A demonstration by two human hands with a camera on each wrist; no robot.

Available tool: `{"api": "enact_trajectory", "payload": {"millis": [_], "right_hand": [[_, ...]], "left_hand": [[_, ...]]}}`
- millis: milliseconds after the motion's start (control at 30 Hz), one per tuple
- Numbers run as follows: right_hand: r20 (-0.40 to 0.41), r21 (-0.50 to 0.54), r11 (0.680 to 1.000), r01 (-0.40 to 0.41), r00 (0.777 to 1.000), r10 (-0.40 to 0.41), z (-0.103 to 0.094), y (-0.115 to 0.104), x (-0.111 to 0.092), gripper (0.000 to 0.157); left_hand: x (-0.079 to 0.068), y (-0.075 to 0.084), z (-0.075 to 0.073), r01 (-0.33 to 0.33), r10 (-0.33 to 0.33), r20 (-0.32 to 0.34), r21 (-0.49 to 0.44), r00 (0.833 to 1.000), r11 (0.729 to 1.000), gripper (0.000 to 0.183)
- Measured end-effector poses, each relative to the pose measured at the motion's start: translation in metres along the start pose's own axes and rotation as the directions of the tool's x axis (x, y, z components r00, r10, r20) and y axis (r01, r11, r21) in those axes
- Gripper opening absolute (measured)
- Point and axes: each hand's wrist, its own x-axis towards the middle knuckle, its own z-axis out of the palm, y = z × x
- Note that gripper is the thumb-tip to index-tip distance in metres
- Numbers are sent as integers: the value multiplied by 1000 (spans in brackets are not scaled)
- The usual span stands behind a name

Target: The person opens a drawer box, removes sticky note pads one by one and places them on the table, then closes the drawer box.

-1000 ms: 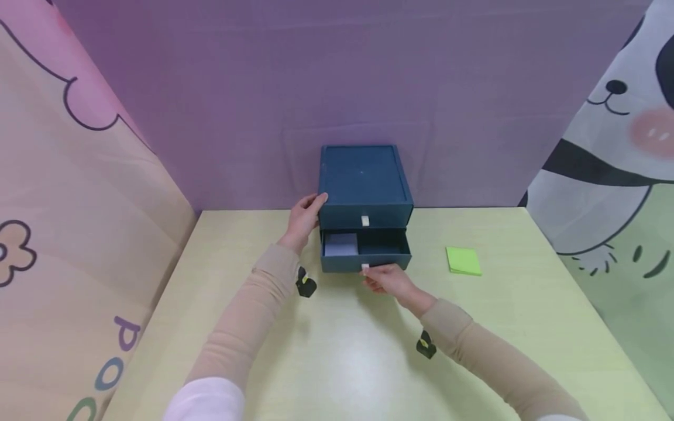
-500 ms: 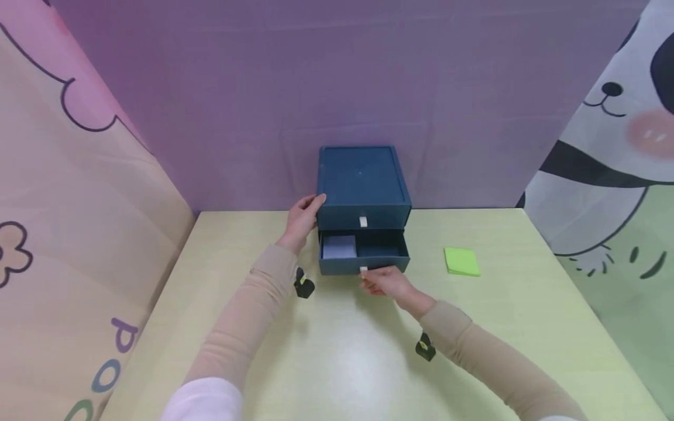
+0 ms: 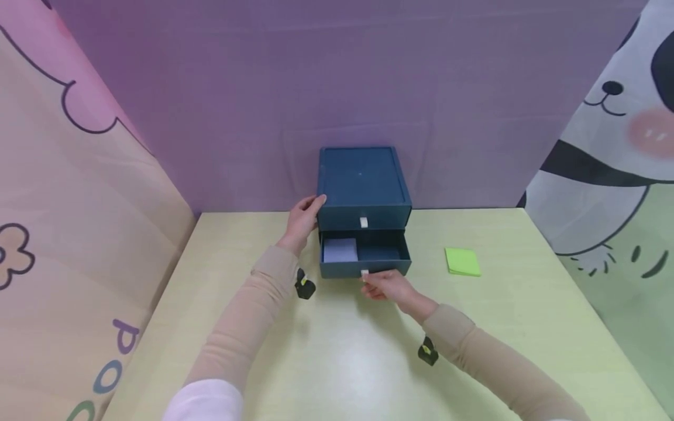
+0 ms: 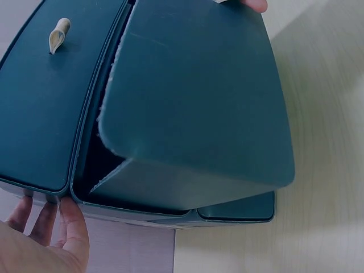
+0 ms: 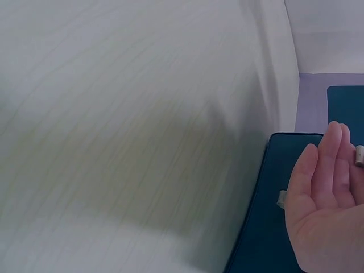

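In the head view, a dark blue drawer cabinet point(image 3: 363, 175) stands at the back of the table. Its middle drawer point(image 3: 337, 269) is pulled out and holds a stack of white paper point(image 3: 339, 250) in its left part. My right hand point(image 3: 387, 285) pinches this drawer's small pale pull tab point(image 3: 364, 273). On the cabinet's left side, near the upper front corner, my left hand point(image 3: 302, 219) presses with its fingers. The left wrist view shows the fingers point(image 4: 73, 227) against the side, beside the closed top drawer point(image 4: 51, 108). A lower drawer point(image 5: 261, 227) appears in the right wrist view.
A lime-green pad of sticky notes point(image 3: 463, 261) lies right of the cabinet on the pale wooden table point(image 3: 326, 362). Behind stands a purple cloth wall point(image 3: 237, 117). Printed cloths hang at the left point(image 3: 95, 204) and right point(image 3: 611, 193). Dark objects hang below both wrists.
The middle drawer has come a little farther out toward me, along with my right hand on its tab. My left hand stays on the cabinet's side.
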Motion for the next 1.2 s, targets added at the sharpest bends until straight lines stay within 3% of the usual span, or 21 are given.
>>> {"api": "enact_trajectory", "payload": {"millis": [1200], "right_hand": [[-36,-52,999,-1,999,-1,3,1,-9,39]], "left_hand": [[-5,0,-2,-3,3,22,0,1000,1000,60]]}}
